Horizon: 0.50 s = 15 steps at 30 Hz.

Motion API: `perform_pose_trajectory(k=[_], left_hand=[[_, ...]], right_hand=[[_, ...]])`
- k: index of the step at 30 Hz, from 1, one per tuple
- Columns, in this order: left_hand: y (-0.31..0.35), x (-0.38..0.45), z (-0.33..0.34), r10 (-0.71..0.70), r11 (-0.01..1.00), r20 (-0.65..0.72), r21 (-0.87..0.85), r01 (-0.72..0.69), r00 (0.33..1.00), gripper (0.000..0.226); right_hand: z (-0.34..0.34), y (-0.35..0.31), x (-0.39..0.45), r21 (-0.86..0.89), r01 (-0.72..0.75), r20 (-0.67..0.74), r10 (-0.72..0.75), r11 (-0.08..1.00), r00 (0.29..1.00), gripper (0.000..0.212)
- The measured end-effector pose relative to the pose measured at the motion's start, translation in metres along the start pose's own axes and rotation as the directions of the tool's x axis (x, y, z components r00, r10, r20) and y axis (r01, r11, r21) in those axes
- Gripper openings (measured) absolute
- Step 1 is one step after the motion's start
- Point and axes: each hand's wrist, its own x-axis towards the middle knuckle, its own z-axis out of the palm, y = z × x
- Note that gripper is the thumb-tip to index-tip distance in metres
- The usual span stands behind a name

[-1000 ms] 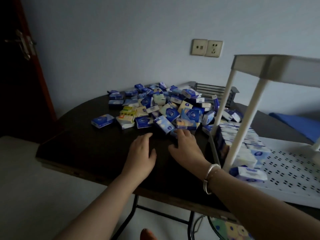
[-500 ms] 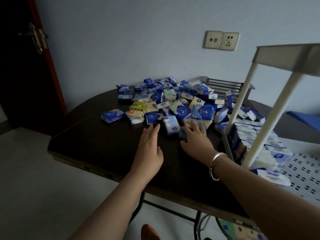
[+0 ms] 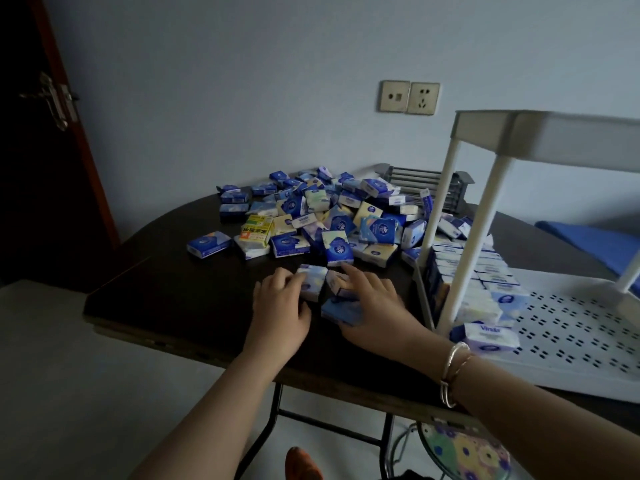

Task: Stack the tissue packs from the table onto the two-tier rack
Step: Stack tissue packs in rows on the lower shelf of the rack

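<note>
Gathering packs w/ both hands near the tabletop (image 3: pixel 145 299) front edge: my left hand (image 3: pixel 282 304) curls round a pale pack (image 3: pixel 312 283), right hand (image 3: pixel 372 306) pinches another pack (image 3: pixel 337 280), a darker pack (image 3: pixel 341 311) under its palm. Prob bunching them to carry several at once. Loose pile (image 3: pixel 329 216) sits behind; rack (image 3: pixel 571 327) just right, lower tier partly filled.

Your arms are bare from the elbows down, with no sleeves showing on either one. Your left hand (image 3: pixel 280 306) carries nothing: no ring, no watch, no band. Your right hand (image 3: pixel 375 306) has two thin bangles (image 3: pixel 453 372) at the wrist, one silvery and one of a warmer, coppery tone, lying close together and crossing near the top. Low in the frame, between your forearms, an orange-red toe of footwear (image 3: pixel 303 464) shows.
</note>
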Motion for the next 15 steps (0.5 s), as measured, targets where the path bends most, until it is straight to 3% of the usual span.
perform_pose_trajectory(k=[6,10,13,15], left_hand=[[0.004,-0.002,-0.001,0.004,0.996,0.019,-0.088,-0.002,1.000,0.041],[0.004,-0.001,0.000,-0.005,0.979,0.112,-0.200,0.027,0.994,0.058],[0.007,-0.005,-0.003,-0.023,0.977,0.070,-0.211,0.037,0.997,0.035],[0.008,-0.006,-0.005,-0.037,0.984,0.030,-0.172,0.041,0.999,0.037]], right_hand=[[-0.006,0.000,-0.002,-0.148,0.049,-0.031,-0.054,0.988,0.998,0.071],[-0.009,0.001,0.002,-0.112,0.045,0.079,-0.036,0.993,0.996,0.057],[-0.017,0.000,0.002,-0.108,0.031,0.109,-0.020,0.994,0.994,0.052],[-0.023,0.001,0.000,-0.174,0.033,0.057,-0.024,0.984,0.998,0.052]])
